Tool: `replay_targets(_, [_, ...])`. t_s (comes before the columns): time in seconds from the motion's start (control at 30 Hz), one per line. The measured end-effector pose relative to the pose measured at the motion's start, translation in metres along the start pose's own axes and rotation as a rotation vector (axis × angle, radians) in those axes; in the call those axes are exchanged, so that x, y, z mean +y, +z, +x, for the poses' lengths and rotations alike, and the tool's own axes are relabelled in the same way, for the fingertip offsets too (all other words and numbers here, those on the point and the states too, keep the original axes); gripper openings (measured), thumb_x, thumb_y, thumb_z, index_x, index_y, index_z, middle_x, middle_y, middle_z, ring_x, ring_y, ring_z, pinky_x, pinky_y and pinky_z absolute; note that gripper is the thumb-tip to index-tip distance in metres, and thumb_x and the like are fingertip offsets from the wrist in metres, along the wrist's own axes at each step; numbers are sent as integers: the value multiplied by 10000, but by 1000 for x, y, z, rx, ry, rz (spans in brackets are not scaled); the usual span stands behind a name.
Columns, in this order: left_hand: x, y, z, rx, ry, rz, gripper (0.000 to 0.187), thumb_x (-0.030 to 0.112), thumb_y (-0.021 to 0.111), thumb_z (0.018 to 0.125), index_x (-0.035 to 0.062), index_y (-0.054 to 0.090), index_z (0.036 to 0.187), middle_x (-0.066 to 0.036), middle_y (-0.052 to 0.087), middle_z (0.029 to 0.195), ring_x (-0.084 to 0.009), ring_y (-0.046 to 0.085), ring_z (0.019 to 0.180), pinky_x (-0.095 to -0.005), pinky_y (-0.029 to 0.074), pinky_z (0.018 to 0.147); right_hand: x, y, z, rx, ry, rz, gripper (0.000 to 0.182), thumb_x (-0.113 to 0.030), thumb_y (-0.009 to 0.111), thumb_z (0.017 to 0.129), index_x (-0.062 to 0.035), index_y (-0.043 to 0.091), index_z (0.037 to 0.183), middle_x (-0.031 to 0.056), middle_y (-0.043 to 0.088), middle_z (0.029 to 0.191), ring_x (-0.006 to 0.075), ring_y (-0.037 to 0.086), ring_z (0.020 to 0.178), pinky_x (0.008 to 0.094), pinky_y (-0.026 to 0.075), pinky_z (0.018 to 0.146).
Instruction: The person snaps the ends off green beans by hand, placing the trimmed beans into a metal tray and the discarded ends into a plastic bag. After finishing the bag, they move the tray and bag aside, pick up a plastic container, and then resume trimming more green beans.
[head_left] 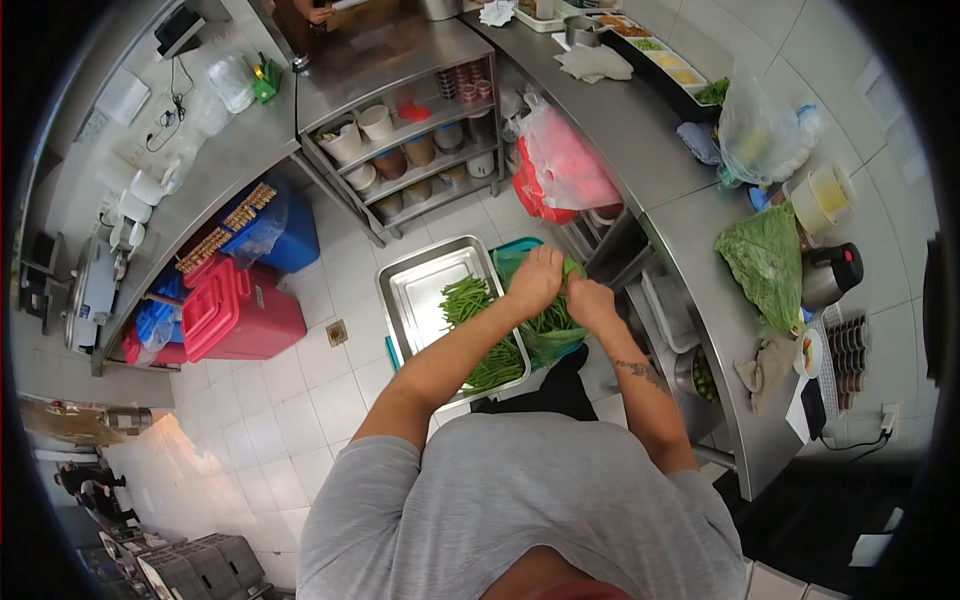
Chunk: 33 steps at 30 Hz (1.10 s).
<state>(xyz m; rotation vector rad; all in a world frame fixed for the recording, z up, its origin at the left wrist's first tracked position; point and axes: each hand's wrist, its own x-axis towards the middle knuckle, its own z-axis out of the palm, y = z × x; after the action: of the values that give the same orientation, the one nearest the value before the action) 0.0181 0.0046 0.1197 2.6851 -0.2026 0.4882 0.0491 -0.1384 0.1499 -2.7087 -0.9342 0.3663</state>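
Note:
My left hand [537, 282] and my right hand [592, 303] are close together, both closed, over a green plastic bag [556, 346]. Bright green shows between them; it looks like green beans, though my fingers hide most of it. More green beans [548, 318] lie inside the bag, below my hands. Left of the bag is a deep rectangular steel tray [408, 290] with a heap of green beans [466, 300] along its right side; my left forearm crosses over it. A teal container [518, 244] shows partly beneath the bag and tray.
A steel counter [665, 150] curves along my right, holding a leafy green vegetable in plastic [762, 265] and a thermos jug [830, 275]. Ahead stands a steel shelf unit [400, 60] with tubs. A red bin [240, 312] and blue bin [275, 235] stand left on the tiled floor.

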Motion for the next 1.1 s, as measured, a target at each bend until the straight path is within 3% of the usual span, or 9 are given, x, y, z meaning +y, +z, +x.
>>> replay_targets(0.13, [-11,30,5,162,-394,-346,109,55,535,799,-18,475,854,-232,536,796,-446,524,746,-486,445,698,-15,5,-5,-7,69,50,209,-140,481,862,1,504,1015,239,646,834,417,624,824,517,478,719])
replay_targets(0.17, [-16,31,7,135,-479,-421,98,84,501,878,4,485,823,-144,541,674,-351,532,583,-439,445,570,-16,4,-5,0,98,86,222,-153,485,870,-1,502,1031,240,645,835,417,623,830,517,476,724])
replay_targets(0.27, [-15,-6,15,-133,-682,-1066,101,98,497,912,26,489,842,-44,496,631,-198,492,528,-346,419,495,-9,6,-2,-24,155,146,240,-172,495,879,-5,485,1051,237,647,874,410,623,847,504,476,739])
replay_targets(0.3, [-12,-12,13,-168,-661,-1169,94,94,494,925,40,488,848,0,448,662,-95,430,556,-255,365,480,-3,9,1,-37,169,157,243,-175,498,880,-7,477,1054,236,649,893,407,624,853,497,477,744])
replay_targets(0.53, [19,-35,0,-411,-635,-1926,111,103,495,934,75,457,833,7,423,689,-96,393,565,-230,329,492,16,13,8,79,12,224,245,-136,526,862,-23,468,1071,255,635,905,415,614,870,506,469,736])
replay_targets(0.73, [-6,-19,1,-144,-581,-957,78,60,528,874,49,473,820,-34,447,611,-156,482,576,-293,408,510,19,23,6,-70,131,70,232,-100,514,864,-13,496,1079,258,636,924,402,618,881,495,480,744])
replay_targets(0.77, [-19,-5,2,-40,-378,-695,71,15,550,803,30,497,849,-111,517,698,-253,545,654,-355,463,598,21,27,7,-95,149,46,235,-97,509,867,-14,504,1086,254,638,935,392,622,888,491,484,746])
replay_targets(0.87, [-24,9,7,46,-110,-376,146,-3,572,756,2,543,899,-141,518,801,-315,551,765,-389,465,694,28,45,16,-182,188,-34,270,-95,499,872,-22,512,1132,226,646,977,361,630,916,476,494,770])
replay_targets(1.1, [-4,17,1,-188,175,-221,284,38,619,712,36,624,996,-150,540,913,-338,522,911,-398,438,799,30,42,20,-162,153,-38,222,-134,524,827,-11,616,987,200,656,961,358,629,926,454,496,798])
